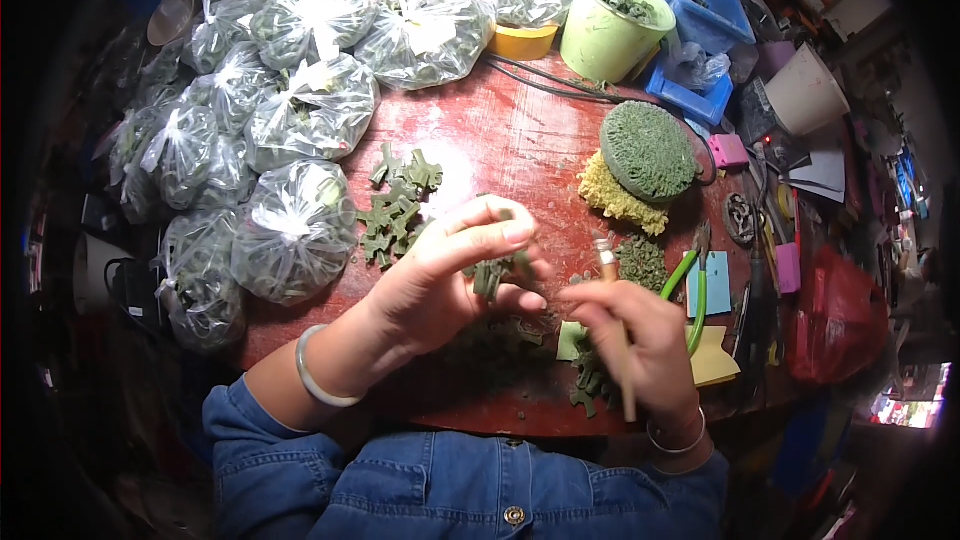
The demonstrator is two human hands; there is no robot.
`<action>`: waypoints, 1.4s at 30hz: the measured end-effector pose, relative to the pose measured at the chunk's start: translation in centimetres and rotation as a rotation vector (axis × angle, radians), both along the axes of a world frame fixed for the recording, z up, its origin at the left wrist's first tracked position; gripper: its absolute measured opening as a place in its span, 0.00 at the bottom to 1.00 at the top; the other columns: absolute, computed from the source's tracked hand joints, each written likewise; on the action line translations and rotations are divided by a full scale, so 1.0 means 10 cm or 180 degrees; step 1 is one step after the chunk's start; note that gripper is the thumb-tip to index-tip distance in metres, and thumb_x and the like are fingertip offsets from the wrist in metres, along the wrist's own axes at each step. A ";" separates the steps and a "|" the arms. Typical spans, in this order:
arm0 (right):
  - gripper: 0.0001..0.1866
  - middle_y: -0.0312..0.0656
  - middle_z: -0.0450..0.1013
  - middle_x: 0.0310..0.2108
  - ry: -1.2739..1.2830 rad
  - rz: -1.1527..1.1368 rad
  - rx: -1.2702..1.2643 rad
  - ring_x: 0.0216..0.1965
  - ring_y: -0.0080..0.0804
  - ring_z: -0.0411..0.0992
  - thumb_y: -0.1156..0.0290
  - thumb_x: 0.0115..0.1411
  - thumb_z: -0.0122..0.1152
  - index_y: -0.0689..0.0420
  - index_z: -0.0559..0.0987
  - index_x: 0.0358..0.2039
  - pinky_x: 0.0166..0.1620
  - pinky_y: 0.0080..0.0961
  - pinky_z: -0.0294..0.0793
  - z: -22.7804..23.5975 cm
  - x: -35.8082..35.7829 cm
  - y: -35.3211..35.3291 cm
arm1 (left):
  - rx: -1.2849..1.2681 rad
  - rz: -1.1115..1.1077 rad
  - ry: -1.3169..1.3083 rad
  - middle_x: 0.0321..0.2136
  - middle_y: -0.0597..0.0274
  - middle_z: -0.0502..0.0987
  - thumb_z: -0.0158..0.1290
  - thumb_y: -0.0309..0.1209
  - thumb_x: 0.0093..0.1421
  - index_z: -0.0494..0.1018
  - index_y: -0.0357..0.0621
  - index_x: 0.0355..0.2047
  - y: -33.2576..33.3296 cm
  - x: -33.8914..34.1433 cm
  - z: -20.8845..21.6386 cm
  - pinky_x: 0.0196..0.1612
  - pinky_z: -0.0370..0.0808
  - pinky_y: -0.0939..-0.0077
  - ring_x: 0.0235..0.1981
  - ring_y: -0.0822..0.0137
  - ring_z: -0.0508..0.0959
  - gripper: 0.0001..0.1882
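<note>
My left hand (440, 265) is raised over the red table, its fingers curled round a small dark green piece (488, 278). Between the fingers of my right hand (645, 330) is a slim brush (626, 380) with a wooden handle and a pale metal collar; its tip is too small to make out. A heap of similar dark green notched pieces (392, 220) lies just beyond my left hand. More of these pieces (590, 380) show beside my right hand, partly covered by it. Near it is a mound of green crumbs (643, 262).
Knotted clear plastic bags (295, 230) crowd the left and back. A round green textured pad (648, 152) rests on a yellow spongy piece (612, 195). Green-handled pliers (684, 272) lie by blue notes (716, 285) and yellow notes (712, 358). A light green bucket (600, 45) stands behind.
</note>
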State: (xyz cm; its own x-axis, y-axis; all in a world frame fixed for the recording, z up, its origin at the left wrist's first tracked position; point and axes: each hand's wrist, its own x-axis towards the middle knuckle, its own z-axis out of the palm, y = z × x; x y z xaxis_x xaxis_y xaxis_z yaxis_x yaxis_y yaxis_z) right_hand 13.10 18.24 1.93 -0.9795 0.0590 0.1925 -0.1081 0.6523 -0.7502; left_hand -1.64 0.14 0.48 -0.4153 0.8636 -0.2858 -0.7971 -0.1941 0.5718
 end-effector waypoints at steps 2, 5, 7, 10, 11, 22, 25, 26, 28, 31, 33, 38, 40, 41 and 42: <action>0.17 0.47 0.71 0.31 -0.0056 0.0780 0.0396 0.34 0.45 0.72 0.73 0.52 0.68 0.60 0.75 0.42 0.38 0.34 0.71 0.02 -0.06 -0.01 | -0.0064 0.0039 0.0062 0.30 0.66 0.75 0.58 0.32 0.61 0.70 0.47 0.35 0.00 0.01 -0.04 0.36 0.76 0.74 0.35 0.71 0.77 0.08; 0.19 0.45 0.70 0.31 -0.0139 0.0864 0.0526 0.35 0.44 0.70 0.73 0.47 0.71 0.59 0.74 0.39 0.38 0.36 0.70 -0.06 -0.01 -0.05 | -0.0198 0.0002 0.0247 0.25 0.70 0.72 0.61 0.31 0.58 0.70 0.48 0.29 0.02 0.03 -0.03 0.29 0.70 0.79 0.29 0.76 0.74 0.09; 0.16 0.44 0.71 0.28 -0.0187 0.0702 0.0430 0.31 0.42 0.72 0.76 0.46 0.70 0.59 0.76 0.36 0.36 0.34 0.71 -0.06 -0.02 -0.05 | -0.0307 -0.0120 0.0509 0.24 0.71 0.72 0.63 0.30 0.57 0.70 0.48 0.28 0.02 0.06 -0.05 0.24 0.63 0.84 0.23 0.81 0.70 0.11; 0.11 0.44 0.72 0.28 -0.0236 -0.0027 -0.0441 0.29 0.39 0.73 0.80 0.49 0.66 0.60 0.76 0.33 0.33 0.30 0.72 0.05 0.01 -0.01 | -0.0460 -0.0347 0.0850 0.24 0.71 0.73 0.63 0.31 0.58 0.70 0.48 0.28 0.02 0.07 -0.01 0.24 0.62 0.87 0.22 0.83 0.69 0.11; 0.09 0.42 0.71 0.28 -0.0103 -0.0347 -0.0092 0.28 0.35 0.73 0.81 0.49 0.65 0.61 0.76 0.32 0.32 0.28 0.71 0.07 -0.01 -0.01 | -0.0517 -0.0297 0.0968 0.25 0.72 0.74 0.63 0.31 0.58 0.72 0.47 0.30 0.02 0.09 0.02 0.23 0.60 0.90 0.22 0.86 0.68 0.09; 0.10 0.42 0.73 0.33 0.0308 -0.0429 -0.0900 0.33 0.28 0.72 0.78 0.55 0.65 0.62 0.78 0.39 0.38 0.23 0.72 0.03 0.02 -0.02 | -0.0338 -0.0624 0.2833 0.37 0.68 0.79 0.62 0.25 0.58 0.77 0.38 0.43 0.04 0.15 -0.14 0.43 0.72 0.82 0.38 0.79 0.74 0.13; 0.14 0.42 0.73 0.35 0.0400 -0.0557 -0.1698 0.36 0.27 0.72 0.70 0.61 0.63 0.64 0.76 0.44 0.41 0.23 0.72 0.03 0.08 0.00 | -0.0589 -0.0489 0.2124 0.29 0.74 0.76 0.61 0.26 0.59 0.76 0.40 0.39 0.03 0.13 -0.07 0.29 0.67 0.89 0.27 0.85 0.72 0.09; 0.17 0.42 0.73 0.36 0.0527 -0.0496 -0.2323 0.38 0.27 0.72 0.66 0.64 0.61 0.65 0.75 0.46 0.43 0.23 0.72 0.04 0.10 0.00 | -0.0592 -0.0478 0.2126 0.29 0.74 0.76 0.61 0.26 0.59 0.76 0.40 0.39 0.03 0.13 -0.05 0.29 0.67 0.89 0.27 0.85 0.72 0.09; 0.17 0.41 0.72 0.38 0.0590 -0.0563 -0.2376 0.43 0.27 0.72 0.65 0.67 0.56 0.66 0.74 0.49 0.46 0.23 0.72 0.05 0.09 -0.04 | -0.0695 -0.0555 0.2105 0.28 0.75 0.75 0.61 0.26 0.59 0.77 0.41 0.39 0.03 0.13 -0.03 0.24 0.62 0.91 0.23 0.88 0.69 0.08; 0.13 0.42 0.74 0.40 0.0531 -0.0807 -0.1215 0.42 0.27 0.75 0.69 0.66 0.57 0.66 0.77 0.45 0.47 0.21 0.74 0.07 0.04 -0.03 | -0.0486 -0.0481 0.2420 0.32 0.70 0.77 0.60 0.26 0.60 0.77 0.38 0.40 0.05 0.13 -0.12 0.34 0.70 0.86 0.31 0.82 0.74 0.09; 0.13 0.43 0.76 0.40 0.0383 -0.0905 -0.1812 0.39 0.26 0.76 0.70 0.66 0.58 0.66 0.78 0.44 0.45 0.20 0.75 0.07 0.08 -0.03 | -0.0365 -0.0374 0.2660 0.34 0.68 0.78 0.60 0.25 0.60 0.77 0.37 0.41 0.03 0.12 -0.15 0.39 0.72 0.83 0.35 0.79 0.75 0.10; 0.11 0.43 0.78 0.37 0.0288 -0.0996 -0.2435 0.35 0.24 0.78 0.70 0.65 0.60 0.67 0.79 0.40 0.39 0.17 0.77 0.04 0.07 -0.03 | -0.0466 -0.0564 0.2529 0.38 0.64 0.79 0.60 0.24 0.59 0.77 0.35 0.42 0.03 0.11 -0.10 0.48 0.72 0.78 0.42 0.75 0.76 0.11; 0.12 0.43 0.78 0.34 0.0437 -0.1221 -0.2201 0.33 0.24 0.76 0.69 0.64 0.60 0.66 0.79 0.39 0.37 0.17 0.75 0.02 0.05 -0.06 | -0.0363 -0.0527 0.2493 0.38 0.64 0.79 0.60 0.24 0.59 0.77 0.36 0.43 0.04 0.11 -0.11 0.48 0.72 0.78 0.42 0.75 0.76 0.12; 0.12 0.42 0.77 0.32 0.0586 -0.1442 -0.1961 0.30 0.24 0.75 0.67 0.64 0.60 0.66 0.80 0.38 0.35 0.17 0.73 0.01 0.04 -0.07 | -0.0258 -0.0488 0.2458 0.39 0.64 0.79 0.60 0.24 0.58 0.77 0.36 0.44 0.04 0.11 -0.11 0.48 0.72 0.78 0.42 0.75 0.76 0.13; 0.12 0.42 0.77 0.32 0.0585 -0.1435 -0.1961 0.30 0.24 0.75 0.67 0.64 0.60 0.66 0.80 0.38 0.35 0.17 0.73 0.02 0.05 -0.07 | -0.0261 -0.0481 0.2458 0.39 0.64 0.79 0.60 0.24 0.58 0.77 0.36 0.44 0.04 0.11 -0.12 0.48 0.72 0.78 0.42 0.75 0.76 0.13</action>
